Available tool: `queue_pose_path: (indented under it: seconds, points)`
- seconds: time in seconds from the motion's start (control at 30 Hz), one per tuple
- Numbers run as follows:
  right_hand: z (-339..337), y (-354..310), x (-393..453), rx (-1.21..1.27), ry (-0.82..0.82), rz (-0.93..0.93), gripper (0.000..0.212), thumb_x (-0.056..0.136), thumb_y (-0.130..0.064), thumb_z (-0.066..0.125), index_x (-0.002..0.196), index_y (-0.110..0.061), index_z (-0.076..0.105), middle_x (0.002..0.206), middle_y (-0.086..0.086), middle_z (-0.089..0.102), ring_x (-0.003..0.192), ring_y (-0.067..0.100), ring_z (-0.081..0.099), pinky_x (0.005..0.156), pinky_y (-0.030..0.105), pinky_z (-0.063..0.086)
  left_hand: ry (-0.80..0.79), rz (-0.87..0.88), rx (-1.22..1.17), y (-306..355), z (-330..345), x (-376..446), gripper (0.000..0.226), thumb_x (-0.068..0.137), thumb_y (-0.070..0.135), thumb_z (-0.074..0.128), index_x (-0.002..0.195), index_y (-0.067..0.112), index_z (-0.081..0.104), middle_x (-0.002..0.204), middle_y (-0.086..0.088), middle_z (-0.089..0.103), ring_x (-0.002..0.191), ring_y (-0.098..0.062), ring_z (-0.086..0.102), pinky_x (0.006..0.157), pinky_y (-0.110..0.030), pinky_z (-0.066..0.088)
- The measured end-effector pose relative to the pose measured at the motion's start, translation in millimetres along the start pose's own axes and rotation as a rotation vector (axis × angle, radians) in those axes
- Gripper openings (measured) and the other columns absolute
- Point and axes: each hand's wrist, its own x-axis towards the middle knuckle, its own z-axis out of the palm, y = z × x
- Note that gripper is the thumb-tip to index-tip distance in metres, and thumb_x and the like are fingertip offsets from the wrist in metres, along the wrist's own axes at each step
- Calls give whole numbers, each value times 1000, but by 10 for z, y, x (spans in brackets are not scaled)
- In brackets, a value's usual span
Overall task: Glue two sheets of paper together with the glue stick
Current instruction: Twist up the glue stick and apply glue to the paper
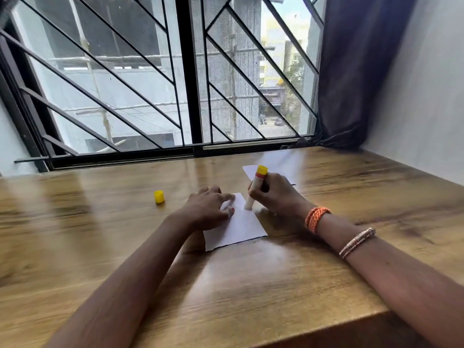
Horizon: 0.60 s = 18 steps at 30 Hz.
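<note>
A small white sheet of paper [238,228] lies on the wooden table [251,285] in front of me. My left hand [207,208] rests flat on its left part, fingers spread. My right hand [275,194] grips an uncapped glue stick [254,188], white with a yellow and red top end, held nearly upright with its tip touching the sheet near the far right edge. A second white sheet [278,167] lies farther back, partly hidden behind my right hand.
The yellow glue cap [159,196] stands on the table left of my left hand. A barred window [175,84] runs along the table's far edge, a dark curtain [356,71] hangs at the right, and a wall borders the right side.
</note>
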Motion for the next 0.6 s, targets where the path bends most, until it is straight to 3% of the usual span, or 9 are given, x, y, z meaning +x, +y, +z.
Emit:
queue_pose_path:
  seconds: [0.17, 0.37, 0.53, 0.6]
  points:
    - [-44, -35, -83, 12, -6, 26, 19, 79, -18, 65, 80, 1, 65, 73, 15, 67, 65, 16, 56, 60, 34, 46, 1, -2, 6, -2, 17, -1, 47, 93, 44, 40, 140, 34, 37, 135, -6, 43, 128, -29, 35, 102, -38, 31]
    - [-106, -113, -207, 79, -15, 77, 19, 79, -14, 64, 74, 4, 60, 60, 0, 50, 55, 9, 43, 50, 21, 33, 2, -1, 14, 7, 18, -4, 47, 94, 42, 40, 140, 33, 36, 137, -6, 42, 129, -30, 34, 103, -39, 31]
    - [-136, -109, -279, 148, -41, 82, 23, 78, -15, 64, 74, 8, 59, 64, 6, 55, 59, 15, 51, 57, 34, 43, 0, -3, 15, 7, 14, -17, 47, 94, 42, 39, 140, 33, 37, 137, -6, 42, 129, -29, 34, 102, -39, 30]
    - [-147, -114, -309, 160, -48, 83, 22, 78, -14, 64, 75, 8, 60, 63, 7, 57, 57, 15, 52, 57, 33, 43, 4, -2, 11, 9, 18, -18, 47, 94, 42, 40, 139, 33, 37, 137, -6, 42, 129, -29, 35, 102, -39, 31]
